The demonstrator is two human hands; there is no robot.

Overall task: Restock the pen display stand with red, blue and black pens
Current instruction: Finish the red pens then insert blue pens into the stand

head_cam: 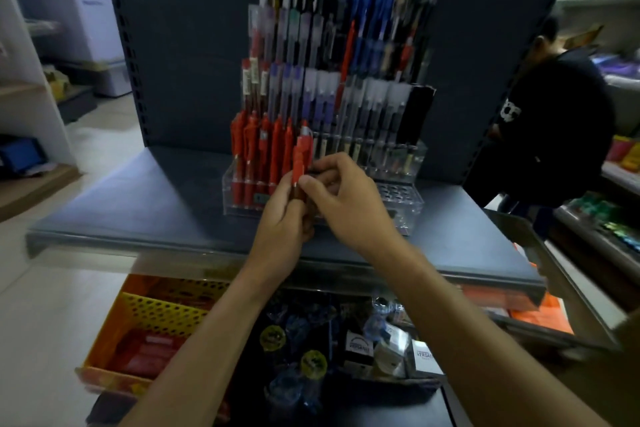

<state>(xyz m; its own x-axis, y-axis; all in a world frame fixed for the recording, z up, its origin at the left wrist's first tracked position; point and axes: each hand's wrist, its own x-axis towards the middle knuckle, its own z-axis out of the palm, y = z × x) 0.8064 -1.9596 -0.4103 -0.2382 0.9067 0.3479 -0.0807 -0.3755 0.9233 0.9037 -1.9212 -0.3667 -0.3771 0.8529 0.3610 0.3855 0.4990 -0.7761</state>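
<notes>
I see my left hand (284, 218) curled round the lower part of a red pen (298, 163), held upright just in front of the clear display stand (403, 199). My right hand (349, 201) pinches the same pen at its middle with thumb and fingertips. The stand sits far back on the grey shelf (138, 204), a row of red pens (256, 149) at its near left.

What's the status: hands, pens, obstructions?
Left hand grips red pen upright; right hand pinches it. Display stand front row: reds left, holes right open. Nothing blocking.
</notes>
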